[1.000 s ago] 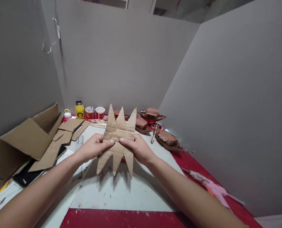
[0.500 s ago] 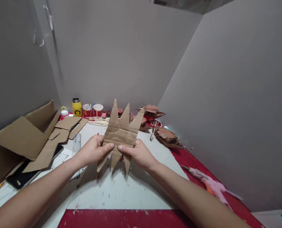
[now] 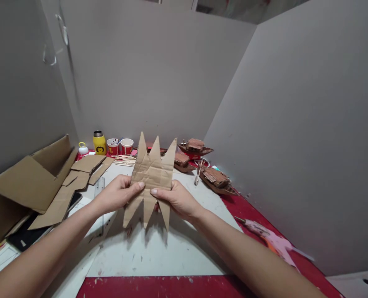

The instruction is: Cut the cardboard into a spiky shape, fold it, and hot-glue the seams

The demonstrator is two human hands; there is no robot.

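A brown cardboard cut-out (image 3: pixel 152 174) with three spikes pointing up and three pointing down is held upright above the white work board (image 3: pixel 159 252). My left hand (image 3: pixel 117 194) pinches its left middle edge, thumb in front. My right hand (image 3: pixel 174 200) pinches the right middle edge the same way. Both hands are closed on the cut-out, and the fingers behind it are hidden.
Flattened cardboard pieces (image 3: pixel 32 186) lie at the left beside a clear ruler (image 3: pixel 99 186). A yellow bottle (image 3: pixel 99 143) and two red cups (image 3: pixel 120 146) stand at the back. Small brown model boats (image 3: pixel 215 179) sit at the back right. A glue gun (image 3: pixel 271 240) lies on the red table (image 3: pixel 171 285). Grey walls enclose the space.
The cut-out's lower spikes, bent back half a second ago, hang straight again. The cut-out and both hands have shifted slightly left.
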